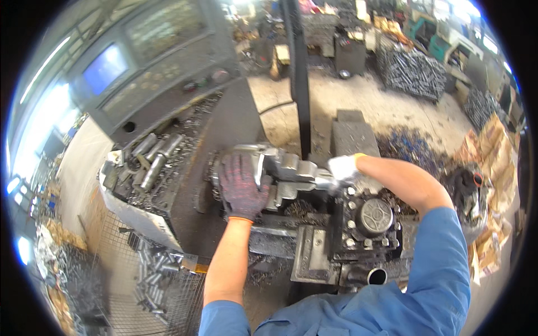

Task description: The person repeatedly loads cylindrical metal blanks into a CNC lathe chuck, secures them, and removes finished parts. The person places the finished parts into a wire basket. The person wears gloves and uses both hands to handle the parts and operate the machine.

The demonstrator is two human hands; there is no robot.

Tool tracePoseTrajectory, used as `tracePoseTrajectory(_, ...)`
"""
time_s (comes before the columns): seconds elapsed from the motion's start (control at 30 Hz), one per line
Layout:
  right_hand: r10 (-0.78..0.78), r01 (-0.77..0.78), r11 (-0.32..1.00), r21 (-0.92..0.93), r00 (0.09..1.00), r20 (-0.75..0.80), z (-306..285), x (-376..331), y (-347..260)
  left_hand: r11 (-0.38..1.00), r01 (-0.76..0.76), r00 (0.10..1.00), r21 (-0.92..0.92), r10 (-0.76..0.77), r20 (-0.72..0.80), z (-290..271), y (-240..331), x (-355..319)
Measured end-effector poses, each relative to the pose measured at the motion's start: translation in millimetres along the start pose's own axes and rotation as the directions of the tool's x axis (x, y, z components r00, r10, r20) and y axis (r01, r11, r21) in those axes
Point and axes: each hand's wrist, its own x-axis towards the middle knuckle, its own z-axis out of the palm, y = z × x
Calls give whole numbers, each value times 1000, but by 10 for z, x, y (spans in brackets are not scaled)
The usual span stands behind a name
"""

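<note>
Black-and-red glove, left hand (242, 185): laid palm-down on the lathe chuck (273, 162), fingers extended and pointing away from the body, thumb held out to the right; forearm rising almost straight from the lower edge.

White glove, right hand (343, 167): blurred, at the right end of a bright metal piece (322, 179) just right of the chuck's stepped blocks; whether it is clamped on that piece cannot be told. Elbow bent wide, forearm running leftward beyond the tool post.

Blue sleeves (440, 252): both arms.

Tool post (367, 224): dark, bolted, round-capped, between torso and right hand.

Upright post (298, 84): dark, standing behind the chuck.

Steel cylinders (154, 162): heaped on the machine, left of the chuck.

Short rods (150, 280): on wire mesh, lower left.

Metal shavings (412, 148): piled, right of the machine.

Brown paper (496, 168): crumpled, far right.
</note>
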Motion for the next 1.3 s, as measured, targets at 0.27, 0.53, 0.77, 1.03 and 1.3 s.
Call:
tracePoseTrajectory(0.27, 323, -477, 844, -244, 817, -478, -221, -1484, -280, 994, 69, 994, -87, -60, 94, 70, -71, 47)
tracePoseTrajectory(0.53, 303, 145, 415, 898, 909, -287, 917, -2296, -1745, -114, 69, 985, -991, 168, 50, -783, 627, -944)
tracePoseTrajectory(0.77, 141, 15, -382, 924, 989, 42, 2790, -1565, -2081, -627, 743, 472, -234, 243, 847, -566, 1058, -2139)
tracePoseTrajectory(1.03, 207, 20, 263, 964, 975, -76, 3550, -2014, -1798, -689, 725, 328, 15, 364, 872, -428, 1003, -2372)
tracePoseTrajectory(1.3, 649, -538, -212, 816, 546, 529, 4947, -4324, -963, -694, 712, 265, 109, 409, 873, -535, 622, -2342)
